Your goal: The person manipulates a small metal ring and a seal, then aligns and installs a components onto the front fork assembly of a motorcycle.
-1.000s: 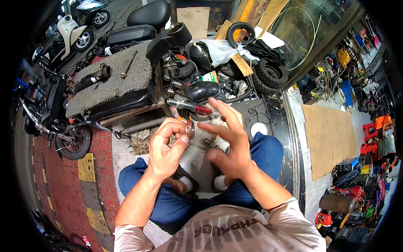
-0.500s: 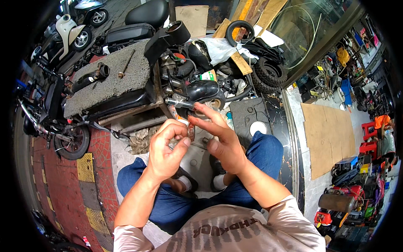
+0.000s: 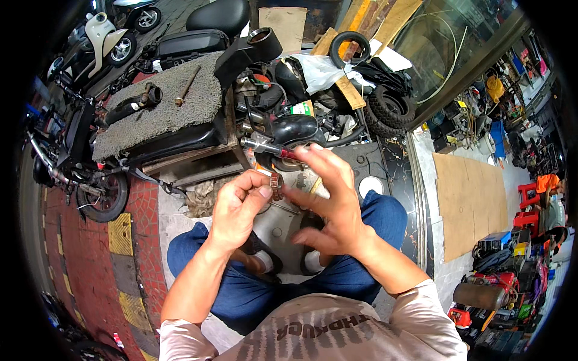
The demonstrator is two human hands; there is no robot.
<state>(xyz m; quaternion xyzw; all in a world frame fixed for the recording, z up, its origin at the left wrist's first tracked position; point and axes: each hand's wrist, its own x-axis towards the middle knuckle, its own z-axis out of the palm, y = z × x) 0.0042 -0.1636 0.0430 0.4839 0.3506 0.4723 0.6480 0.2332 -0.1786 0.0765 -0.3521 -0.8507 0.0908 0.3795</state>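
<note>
Just changed: right hand (image 3: 340, 207) has opened out. Half a second back its fingers were closer in over the ring (image 3: 276, 187); now they are spread, thumb well apart, nothing seen held. One fingertip sits right by the ring; contact can't be told. Left hand (image 3: 235, 207) keeps its pinch, thumb and forefinger closed on the ring, which stands on edge between the two hands. My reading: left bears it alone, a short break in the two-handed handling.

Materials: ring narrow, coppery brown, slotted around its band, dull metal shine. Beyond the right hand, a shiny silver rod (image 3: 260, 146) with a smooth red section. Grey mat (image 3: 174, 129), coarse pile; on it a rusty bolt (image 3: 188, 87) and a dark bent pipe (image 3: 127, 111). Tyre (image 3: 388, 111): black rubber, chunky tread.
</note>
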